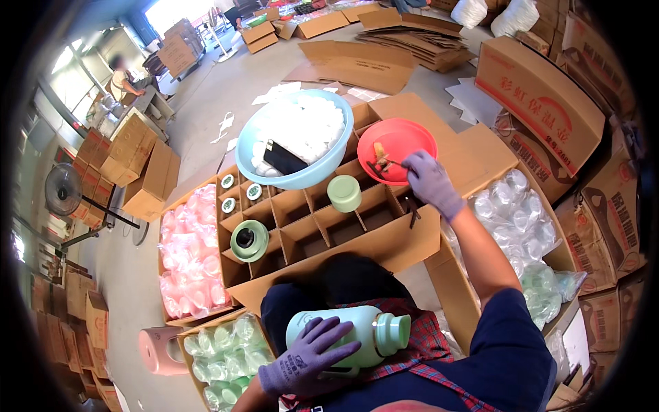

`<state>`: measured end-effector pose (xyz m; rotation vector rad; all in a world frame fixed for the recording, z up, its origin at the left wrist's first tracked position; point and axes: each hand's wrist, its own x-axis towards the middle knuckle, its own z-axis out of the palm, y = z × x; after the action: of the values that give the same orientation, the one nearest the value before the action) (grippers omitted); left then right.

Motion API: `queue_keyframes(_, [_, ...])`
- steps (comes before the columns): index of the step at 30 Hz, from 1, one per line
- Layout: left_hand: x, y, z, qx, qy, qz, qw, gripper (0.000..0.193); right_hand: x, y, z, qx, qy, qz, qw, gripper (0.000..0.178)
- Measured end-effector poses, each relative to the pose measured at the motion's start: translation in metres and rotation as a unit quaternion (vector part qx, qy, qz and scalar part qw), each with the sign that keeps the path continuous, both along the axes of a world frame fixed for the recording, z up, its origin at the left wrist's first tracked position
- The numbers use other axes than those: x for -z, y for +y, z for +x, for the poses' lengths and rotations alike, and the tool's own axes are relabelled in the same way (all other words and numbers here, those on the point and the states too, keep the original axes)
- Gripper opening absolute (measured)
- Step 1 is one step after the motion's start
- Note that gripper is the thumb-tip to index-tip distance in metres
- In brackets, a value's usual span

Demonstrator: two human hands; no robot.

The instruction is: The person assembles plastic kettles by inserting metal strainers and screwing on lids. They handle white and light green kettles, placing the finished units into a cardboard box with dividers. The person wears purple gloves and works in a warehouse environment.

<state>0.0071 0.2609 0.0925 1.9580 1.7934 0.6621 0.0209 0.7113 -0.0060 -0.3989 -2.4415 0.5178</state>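
Observation:
A mint-green vacuum flask (364, 340) lies on its side across my lap, its lighter green cap pointing right. My left hand (312, 357), in a purple glove, lies over the flask's body and holds it. At the right edge of a red bowl (410, 134), my gloved right hand (432, 182) has its fingers closed around the end of a thin dark piece, too small to name surely. More dark pieces and a tan scrap (379, 152) lie in the bowl. In the divided carton (312, 230) stand a green flask with an open neck (248, 240) and a pale green cup (344, 193).
A blue basin (246, 159) of white round pieces with a phone (284, 159) sits on the carton. Boxes of bagged pink cups (195, 254), green cups (226, 350) and clear cups (511, 213) surround me. A pink jug (159, 350) stands left; a person (123, 82) sits far left.

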Motion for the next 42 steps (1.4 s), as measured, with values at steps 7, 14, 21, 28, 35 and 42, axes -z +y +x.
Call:
queue_keyframes(7, [0.013, 0.003, 0.002, -0.043, -0.01, 0.102, 0.994, 0.072, -0.03, -0.113, 0.116, -0.184, 0.001, -0.616, 0.766, 0.042])
queue_keyframes(14, [0.017, 0.011, 0.01, -0.096, 0.078, 0.105, 0.987, 0.07, -0.042, -0.141, 0.147, -0.121, -0.015, -0.648, 0.752, 0.037])
queue_keyframes(21, [0.036, -0.008, -0.019, -0.111, -0.132, 0.11, 0.979, 0.059, -0.036, -0.154, 0.177, -0.192, -0.009, -0.581, 0.791, 0.042])
queue_keyframes(28, [0.049, -0.021, -0.026, -0.048, -0.319, 0.003, 0.946, 0.058, -0.05, -0.162, 0.203, -0.37, -0.006, -0.172, 0.913, 0.047])
queue_keyframes(35, [0.058, -0.012, -0.031, -0.056, -0.329, -0.053, 0.941, 0.061, -0.08, -0.165, 0.201, -0.353, -0.172, 0.006, 0.92, 0.044])
queue_keyframes(42, [0.047, -0.013, -0.019, -0.085, -0.278, -0.024, 0.957, 0.063, -0.085, -0.171, 0.188, -0.352, -0.123, 0.104, 0.922, 0.028])
